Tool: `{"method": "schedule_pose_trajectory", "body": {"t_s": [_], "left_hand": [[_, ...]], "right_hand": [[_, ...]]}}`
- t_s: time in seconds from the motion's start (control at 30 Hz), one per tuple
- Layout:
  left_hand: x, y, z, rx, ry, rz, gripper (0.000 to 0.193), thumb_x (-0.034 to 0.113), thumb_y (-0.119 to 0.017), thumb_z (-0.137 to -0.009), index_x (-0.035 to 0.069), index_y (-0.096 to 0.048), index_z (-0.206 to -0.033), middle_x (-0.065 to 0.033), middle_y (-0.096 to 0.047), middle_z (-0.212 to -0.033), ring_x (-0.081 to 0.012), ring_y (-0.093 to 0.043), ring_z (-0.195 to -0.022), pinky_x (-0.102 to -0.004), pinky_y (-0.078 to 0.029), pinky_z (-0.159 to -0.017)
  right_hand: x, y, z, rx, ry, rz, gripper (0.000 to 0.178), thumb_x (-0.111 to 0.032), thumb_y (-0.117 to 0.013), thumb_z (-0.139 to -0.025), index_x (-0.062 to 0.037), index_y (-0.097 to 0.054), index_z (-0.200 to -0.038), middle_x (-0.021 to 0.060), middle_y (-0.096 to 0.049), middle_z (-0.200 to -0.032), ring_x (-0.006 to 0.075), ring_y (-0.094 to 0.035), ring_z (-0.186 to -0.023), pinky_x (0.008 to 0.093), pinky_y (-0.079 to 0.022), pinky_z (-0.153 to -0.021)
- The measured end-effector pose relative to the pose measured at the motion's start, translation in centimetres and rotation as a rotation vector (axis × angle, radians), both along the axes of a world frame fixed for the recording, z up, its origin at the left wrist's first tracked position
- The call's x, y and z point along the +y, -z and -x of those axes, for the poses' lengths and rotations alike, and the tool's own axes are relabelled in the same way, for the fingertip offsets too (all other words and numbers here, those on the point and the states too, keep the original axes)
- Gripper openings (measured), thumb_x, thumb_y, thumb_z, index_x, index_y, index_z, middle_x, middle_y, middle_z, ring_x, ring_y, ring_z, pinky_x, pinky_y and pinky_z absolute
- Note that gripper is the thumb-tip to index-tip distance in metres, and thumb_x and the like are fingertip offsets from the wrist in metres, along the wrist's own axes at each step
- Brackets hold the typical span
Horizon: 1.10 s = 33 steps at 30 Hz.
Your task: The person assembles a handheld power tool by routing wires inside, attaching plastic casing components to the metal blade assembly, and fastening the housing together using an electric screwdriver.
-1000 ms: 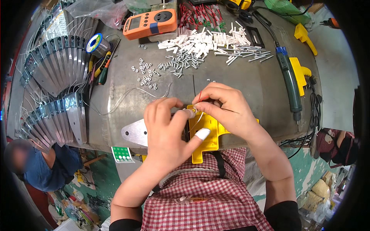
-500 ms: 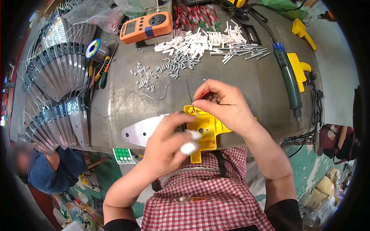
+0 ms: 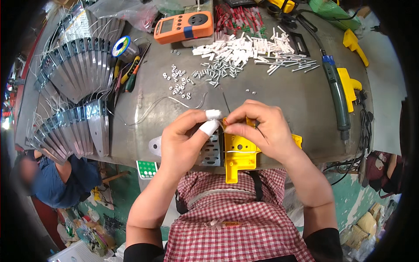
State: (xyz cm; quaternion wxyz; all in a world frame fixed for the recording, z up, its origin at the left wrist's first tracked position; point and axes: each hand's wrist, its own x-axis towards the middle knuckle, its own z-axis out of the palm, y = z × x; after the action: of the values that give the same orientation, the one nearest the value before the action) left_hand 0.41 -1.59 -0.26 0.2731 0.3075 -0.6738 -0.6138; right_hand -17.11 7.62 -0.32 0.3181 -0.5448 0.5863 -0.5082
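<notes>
Both hands work at the near edge of the bench (image 3: 297, 100), their fingertips almost meeting over the far end of a yellow plastic housing (image 3: 240, 164). The right hand (image 3: 267, 133) has thumb and forefinger pinched together on a thin red wire (image 3: 226, 122), which shows just at their tips. The left hand (image 3: 181, 142) wears white covers on thumb and forefinger; these fingers are nearly closed beside the wire, though whether they grip it I cannot tell. The housing lies open side up beneath the fingertips, partly hidden by the right hand, its lower part reaching to the bench's near edge, with a white wire (image 3: 242, 152) across its inside. Just left of it is a slotted metal part (image 3: 211, 150), and the rounded tip of a metal blade (image 3: 155, 146) shows beyond the left hand. Toward the bench's far edge lie loose nuts, short screws (image 3: 216, 72), white sleeves (image 3: 238, 49) and an orange meter (image 3: 183, 27). Fanned metal blades (image 3: 74, 70) fill the left edge; a power screwdriver (image 3: 336, 96) lies near the right edge.
</notes>
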Motion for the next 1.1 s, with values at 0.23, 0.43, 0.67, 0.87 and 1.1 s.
{"method": "schedule_pose_trajectory", "body": {"t_s": [0.23,0.43,0.67,0.87,1.1], "left_hand": [[0.0,0.1,0.2,0.069,-0.007,-0.202,0.020,-0.001,-0.062,-0.087,-0.003,-0.065,-0.107,-0.0058,-0.065,-0.100,-0.0109,-0.061,-0.092,-0.0241,-0.049,-0.079],[0.0,0.2,0.1,0.051,0.000,-0.207,0.021,-0.001,-0.062,-0.087,-0.004,-0.063,-0.108,-0.0067,-0.066,-0.099,-0.0115,-0.062,-0.093,-0.0245,-0.050,-0.080],[0.2,0.2,0.3,0.031,-0.022,-0.173,0.020,-0.001,-0.064,-0.086,-0.004,-0.063,-0.106,-0.0060,-0.066,-0.098,-0.0110,-0.062,-0.091,-0.0247,-0.050,-0.080],[0.0,0.3,0.1,0.051,-0.009,-0.181,0.017,-0.001,-0.064,-0.086,-0.003,-0.062,-0.103,-0.0038,-0.065,-0.094,-0.0093,-0.062,-0.088,-0.0237,-0.050,-0.078],[-0.7,0.8,0.3,-0.072,0.033,0.299,0.025,0.000,-0.067,-0.079,0.002,-0.061,-0.103,-0.0069,-0.063,-0.093,-0.0177,-0.061,-0.082,-0.0296,-0.050,-0.073]], "right_hand": [[-0.6,-0.2,-0.3,-0.150,0.010,-0.131,0.015,-0.015,-0.069,-0.084,-0.0002,-0.068,-0.089,0.0120,-0.066,-0.076,0.0174,-0.064,-0.065,0.0288,-0.049,-0.060],[-0.5,-0.4,-0.2,-0.096,0.003,-0.134,0.014,-0.014,-0.067,-0.085,0.0002,-0.068,-0.088,0.0105,-0.065,-0.072,0.0156,-0.063,-0.063,0.0283,-0.049,-0.059],[-0.6,-0.1,0.0,0.001,-0.018,-0.074,0.013,-0.014,-0.068,-0.083,-0.0014,-0.068,-0.086,0.0117,-0.064,-0.073,0.0222,-0.063,-0.065,0.0322,-0.049,-0.061],[-1.0,0.2,-0.3,0.014,-0.012,-0.026,0.011,-0.013,-0.068,-0.081,-0.0023,-0.066,-0.081,0.0111,-0.062,-0.071,0.0268,-0.061,-0.067,0.0356,-0.048,-0.062],[-1.3,0.1,-0.5,0.077,-0.048,-0.015,0.010,-0.010,-0.067,-0.074,-0.0028,-0.062,-0.078,0.0090,-0.061,-0.070,0.0249,-0.059,-0.070,0.0356,-0.048,-0.065]]}}
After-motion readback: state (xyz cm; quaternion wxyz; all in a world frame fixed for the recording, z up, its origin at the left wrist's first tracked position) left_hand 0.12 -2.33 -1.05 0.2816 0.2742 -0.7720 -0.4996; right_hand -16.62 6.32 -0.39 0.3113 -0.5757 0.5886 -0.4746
